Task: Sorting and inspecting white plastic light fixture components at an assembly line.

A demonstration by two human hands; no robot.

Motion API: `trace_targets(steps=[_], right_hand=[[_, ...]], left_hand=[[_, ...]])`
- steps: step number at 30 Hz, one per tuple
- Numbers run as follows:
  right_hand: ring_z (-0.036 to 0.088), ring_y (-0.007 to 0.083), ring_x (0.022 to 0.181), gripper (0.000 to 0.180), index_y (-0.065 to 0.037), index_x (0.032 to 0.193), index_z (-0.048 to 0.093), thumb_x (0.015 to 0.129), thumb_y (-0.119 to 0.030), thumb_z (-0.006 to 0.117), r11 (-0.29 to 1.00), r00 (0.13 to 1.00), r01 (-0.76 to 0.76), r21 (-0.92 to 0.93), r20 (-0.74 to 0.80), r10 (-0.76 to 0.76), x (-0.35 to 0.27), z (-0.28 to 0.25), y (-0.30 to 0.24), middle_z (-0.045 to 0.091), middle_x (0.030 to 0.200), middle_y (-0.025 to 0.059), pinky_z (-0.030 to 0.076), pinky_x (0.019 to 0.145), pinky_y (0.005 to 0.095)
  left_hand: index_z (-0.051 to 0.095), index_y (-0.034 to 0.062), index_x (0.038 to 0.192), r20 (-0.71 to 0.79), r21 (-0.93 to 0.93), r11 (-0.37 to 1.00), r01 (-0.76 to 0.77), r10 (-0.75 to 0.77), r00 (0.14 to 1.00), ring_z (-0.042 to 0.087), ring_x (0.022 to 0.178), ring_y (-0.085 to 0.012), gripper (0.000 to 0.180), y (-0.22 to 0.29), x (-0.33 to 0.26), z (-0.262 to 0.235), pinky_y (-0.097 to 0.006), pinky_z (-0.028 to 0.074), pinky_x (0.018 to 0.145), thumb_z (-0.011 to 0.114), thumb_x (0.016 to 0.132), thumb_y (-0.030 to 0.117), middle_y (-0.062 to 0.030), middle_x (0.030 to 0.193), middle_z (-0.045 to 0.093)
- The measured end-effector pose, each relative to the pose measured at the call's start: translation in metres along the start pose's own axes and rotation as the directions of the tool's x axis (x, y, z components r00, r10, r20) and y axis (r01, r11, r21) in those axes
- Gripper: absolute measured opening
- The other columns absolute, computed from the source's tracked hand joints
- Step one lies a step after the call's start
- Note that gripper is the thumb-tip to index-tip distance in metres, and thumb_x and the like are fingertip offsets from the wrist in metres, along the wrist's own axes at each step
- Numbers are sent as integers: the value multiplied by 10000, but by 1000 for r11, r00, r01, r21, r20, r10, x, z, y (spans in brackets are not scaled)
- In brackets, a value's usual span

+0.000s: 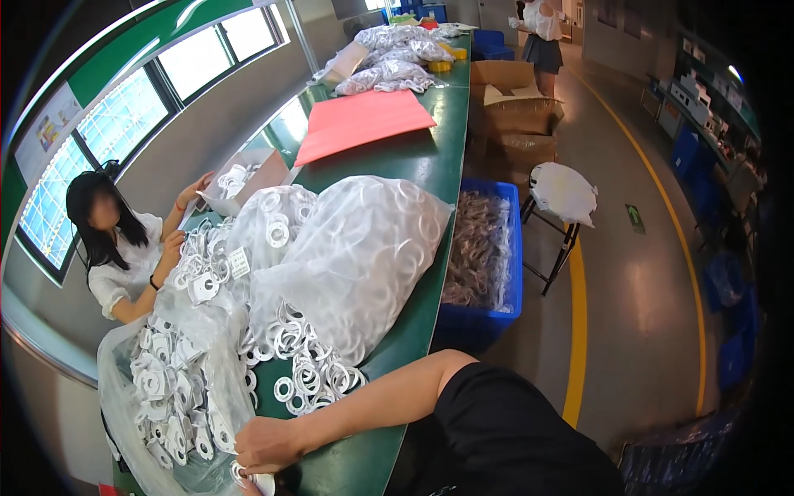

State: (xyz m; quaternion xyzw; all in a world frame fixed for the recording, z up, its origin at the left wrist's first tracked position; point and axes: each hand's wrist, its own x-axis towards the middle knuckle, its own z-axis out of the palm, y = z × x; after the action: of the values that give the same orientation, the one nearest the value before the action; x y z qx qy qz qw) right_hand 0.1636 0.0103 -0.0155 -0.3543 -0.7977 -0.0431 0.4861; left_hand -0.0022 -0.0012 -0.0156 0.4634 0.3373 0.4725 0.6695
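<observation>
At the bottom edge, my right hand (269, 445) is closed, its fingers curled over a white plastic ring part (263, 483). Only a bit of my left hand (250, 489) shows below it, its fingers against the same part; the rest is cut off. To their left lies an open clear plastic bag (116, 372) full of white flat parts with round holes (153, 382). Loose white rings (310, 372) spill over the green table (409, 331) beyond my forearm. They lie at the mouth of a large, full translucent bag of rings (364, 256).
Across the table a person (124, 248) reaches to a box of white parts (240, 182). Farther along lie a red sheet (364, 124) and more filled bags (389, 62). Right of the table stand a blue crate (514, 248) of wrapped items, a stool (562, 192) and cartons (517, 116).
</observation>
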Motion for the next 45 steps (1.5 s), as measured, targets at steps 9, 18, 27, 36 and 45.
trace_targets(steps=[9, 18, 27, 36, 45], right_hand=[[628, 285, 713, 313, -25, 685, 658, 580, -309, 738, 819, 707, -363, -445, 441, 552, 4, -65, 30, 637, 721, 121, 485, 566, 370], [630, 331, 700, 114, -23, 727, 645, 638, -70, 591, 858, 726, -351, -375, 470, 502, 3, -60, 50, 629, 743, 183, 505, 602, 414], [610, 278, 751, 137, -73, 773, 654, 653, -138, 646, 739, 670, -626, -250, 313, 673, 6, -119, 71, 638, 771, 117, 477, 667, 370], [609, 251, 805, 297, -43, 906, 642, 666, -209, 692, 712, 513, -640, -288, 529, 676, 5, -107, 56, 639, 855, 101, 478, 726, 352], [558, 265, 853, 173, -75, 889, 651, 726, -134, 653, 866, 784, -483, -133, 376, 494, 2, -78, 58, 587, 876, 85, 454, 743, 343]], left_hand=[[468, 24, 1185, 63, -115, 991, 69, -62, 996, 567, 822, -209, 378, 8, -7, 5, -306, 472, 673, 475, 899, 270, -99, 980, 584], [389, 80, 1195, 11, 2, 1000, 17, -17, 1000, 606, 699, -236, 340, -9, 3, -17, -305, 506, 577, 477, 912, 247, -143, 932, 585], [363, 49, 1152, 79, -90, 990, 112, -105, 991, 619, 825, -282, 321, -1, 1, -1, -372, 530, 656, 487, 896, 198, -161, 991, 546], [355, 28, 1168, 174, -107, 980, 169, -149, 973, 605, 891, -274, 295, 0, -1, -1, -396, 519, 770, 458, 911, 129, -157, 1038, 529], [298, 64, 1239, 234, -105, 983, 150, -122, 965, 610, 908, -306, 411, 0, 1, 2, -340, 505, 707, 497, 891, 154, -229, 1057, 560]])
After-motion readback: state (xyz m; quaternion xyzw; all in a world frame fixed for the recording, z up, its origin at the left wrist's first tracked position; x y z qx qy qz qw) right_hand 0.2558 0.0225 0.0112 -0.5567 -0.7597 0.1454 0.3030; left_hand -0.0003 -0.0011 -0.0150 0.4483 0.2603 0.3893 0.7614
